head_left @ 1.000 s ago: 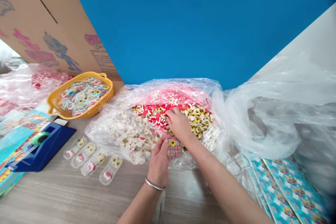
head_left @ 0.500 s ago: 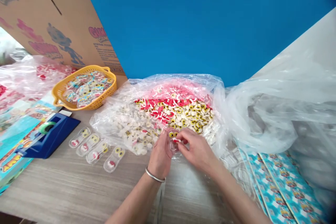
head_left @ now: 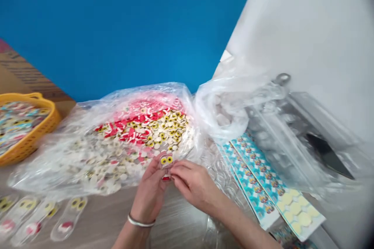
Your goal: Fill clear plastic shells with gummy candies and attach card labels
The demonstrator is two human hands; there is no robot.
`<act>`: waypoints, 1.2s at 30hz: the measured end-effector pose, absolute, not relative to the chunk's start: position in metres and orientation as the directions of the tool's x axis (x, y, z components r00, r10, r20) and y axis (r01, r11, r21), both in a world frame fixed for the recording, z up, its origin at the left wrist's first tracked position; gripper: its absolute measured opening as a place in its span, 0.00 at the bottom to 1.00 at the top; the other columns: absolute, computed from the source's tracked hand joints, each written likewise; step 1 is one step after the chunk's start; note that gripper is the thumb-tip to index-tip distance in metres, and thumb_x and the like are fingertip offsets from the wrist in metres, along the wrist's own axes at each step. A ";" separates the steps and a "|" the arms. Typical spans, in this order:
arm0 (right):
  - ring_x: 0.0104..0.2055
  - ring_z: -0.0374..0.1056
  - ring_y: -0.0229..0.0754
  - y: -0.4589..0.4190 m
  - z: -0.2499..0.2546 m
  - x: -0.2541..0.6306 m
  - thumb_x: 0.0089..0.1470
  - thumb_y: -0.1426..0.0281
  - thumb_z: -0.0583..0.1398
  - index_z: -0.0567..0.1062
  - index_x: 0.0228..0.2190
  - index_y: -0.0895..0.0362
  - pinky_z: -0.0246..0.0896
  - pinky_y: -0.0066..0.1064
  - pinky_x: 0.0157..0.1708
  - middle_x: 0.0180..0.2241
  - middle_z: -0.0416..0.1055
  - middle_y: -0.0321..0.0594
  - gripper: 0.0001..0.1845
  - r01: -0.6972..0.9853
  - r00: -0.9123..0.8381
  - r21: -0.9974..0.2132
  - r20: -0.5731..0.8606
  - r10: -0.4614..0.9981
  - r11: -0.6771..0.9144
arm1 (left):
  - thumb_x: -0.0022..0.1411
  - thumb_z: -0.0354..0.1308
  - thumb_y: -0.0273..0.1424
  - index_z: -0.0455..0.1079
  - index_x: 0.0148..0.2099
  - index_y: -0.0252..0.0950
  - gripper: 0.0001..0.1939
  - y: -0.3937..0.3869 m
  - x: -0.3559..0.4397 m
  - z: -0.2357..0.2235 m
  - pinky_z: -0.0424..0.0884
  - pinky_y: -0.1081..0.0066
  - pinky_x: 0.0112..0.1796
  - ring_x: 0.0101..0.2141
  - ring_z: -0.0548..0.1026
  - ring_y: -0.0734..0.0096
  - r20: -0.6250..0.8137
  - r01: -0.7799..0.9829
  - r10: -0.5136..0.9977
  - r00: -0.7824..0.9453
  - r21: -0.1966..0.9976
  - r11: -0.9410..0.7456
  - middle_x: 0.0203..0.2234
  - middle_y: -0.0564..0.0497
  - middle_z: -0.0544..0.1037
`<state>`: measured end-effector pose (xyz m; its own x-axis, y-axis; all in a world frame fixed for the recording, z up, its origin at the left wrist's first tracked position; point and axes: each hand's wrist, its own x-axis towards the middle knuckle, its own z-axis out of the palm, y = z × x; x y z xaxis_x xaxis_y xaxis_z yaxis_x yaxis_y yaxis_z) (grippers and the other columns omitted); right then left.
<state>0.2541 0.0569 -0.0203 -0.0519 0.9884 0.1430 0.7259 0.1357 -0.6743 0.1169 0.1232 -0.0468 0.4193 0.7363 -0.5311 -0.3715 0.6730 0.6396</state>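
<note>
A plastic bag [head_left: 67,167] blocks the way ahead of the hands [head_left: 189,181].

Clear tray [head_left: 166,169] of yellow-and-black gummy eyes [head_left: 166,160], red-and-white gummy pieces [head_left: 125,126], teal diamond-patterned sheets [head_left: 254,181], yellow-orange lattice basket [head_left: 32,140], deep blue wall [head_left: 117,35]

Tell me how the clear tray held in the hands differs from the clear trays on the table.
The held clear tray stands upright between the left hand and right hand; the trays on the table lie flat. The held tray is single; the table trays form a row. Both show two yellow gummy eyes above a red piece.
</note>
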 end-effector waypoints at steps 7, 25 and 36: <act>0.43 0.70 0.43 0.077 -0.029 0.413 0.63 0.70 0.53 0.75 0.44 0.59 0.62 0.31 0.44 0.41 0.75 0.45 0.13 0.767 0.620 -0.368 0.211 0.756 -0.526 | 0.50 0.65 0.24 0.71 0.52 0.38 0.25 0.122 0.129 -0.041 0.78 0.63 0.42 0.52 0.75 0.49 -0.570 -0.276 0.732 0.372 0.686 0.674 0.53 0.43 0.73; 0.38 0.72 0.49 0.087 -0.051 0.467 0.61 0.69 0.51 0.76 0.41 0.60 0.59 0.34 0.39 0.35 0.78 0.49 0.16 0.645 0.761 -0.368 0.225 0.609 -0.670 | 0.52 0.67 0.27 0.71 0.52 0.37 0.24 0.115 0.140 -0.040 0.77 0.66 0.42 0.50 0.77 0.53 -0.587 -0.222 0.720 0.369 0.697 0.682 0.50 0.44 0.76; 0.27 0.69 0.40 0.030 -0.031 0.315 0.61 0.63 0.55 0.74 0.34 0.55 0.62 0.30 0.30 0.27 0.74 0.37 0.11 0.473 0.599 -0.859 0.151 0.786 -0.196 | 0.58 0.64 0.33 0.71 0.49 0.37 0.17 0.084 0.151 -0.036 0.73 0.62 0.41 0.43 0.78 0.58 -0.482 -0.411 0.721 0.498 0.600 0.686 0.47 0.44 0.76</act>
<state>0.3152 0.0297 -0.0308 0.5990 0.7864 0.1510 0.4732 -0.1955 -0.8590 0.1509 0.0835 -0.0364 0.4982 0.7207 -0.4821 -0.4111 0.6859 0.6005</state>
